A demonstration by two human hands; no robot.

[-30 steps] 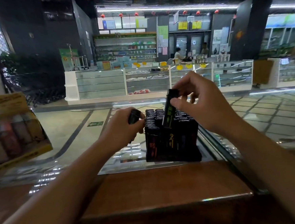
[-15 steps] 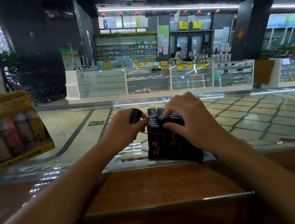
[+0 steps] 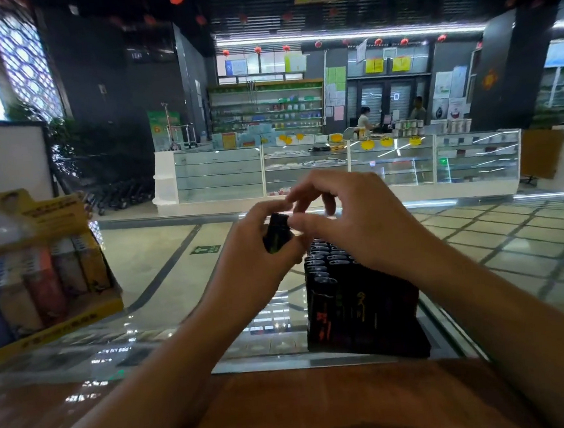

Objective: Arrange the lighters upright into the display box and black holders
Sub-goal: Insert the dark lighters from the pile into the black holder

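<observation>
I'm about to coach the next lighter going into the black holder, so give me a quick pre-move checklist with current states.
1. Lighter held in left hand: ok.
2. Right hand pinching the lighter's top: ok; fingertips meet it.
3. Free slot in black holder: cannot tell; right hand covers part of the rows.
4. Lighters already in the holder upright: ok.
5. Holder resting flat on glass counter: ok.
</observation>
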